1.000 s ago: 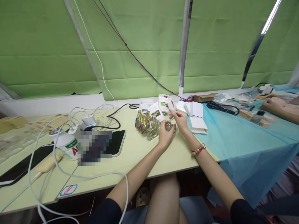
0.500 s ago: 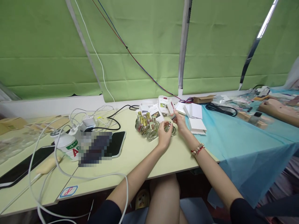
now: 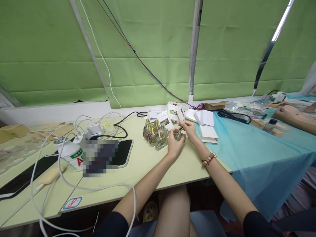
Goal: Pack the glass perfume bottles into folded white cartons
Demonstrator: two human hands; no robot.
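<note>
My left hand point(image 3: 174, 144) is wrapped round a clear glass perfume bottle point(image 3: 179, 135) standing on the table. In a pinch, my right hand point(image 3: 189, 130) has a small dark, shiny cap point(image 3: 181, 127) at the top of that bottle; whether it is seated on the neck cannot be made out. Just left of my left hand stand several similar glass bottles point(image 3: 161, 141) in a cluster, some with gold tops point(image 3: 151, 129). Behind them lie small white printed boxes point(image 3: 173, 110).
White open cartons point(image 3: 207, 126) lie right of my hands, on and near a blue cloth point(image 3: 247, 141). Further left are a phone point(image 3: 125, 153), a white bottle point(image 3: 71, 153) and loose cables point(image 3: 96, 189). A co-worker's arm point(image 3: 293, 117) rests at far right.
My right hand has come down and left, bringing the cap from beside the bottle to its top. My left hand stays round the bottle.
</note>
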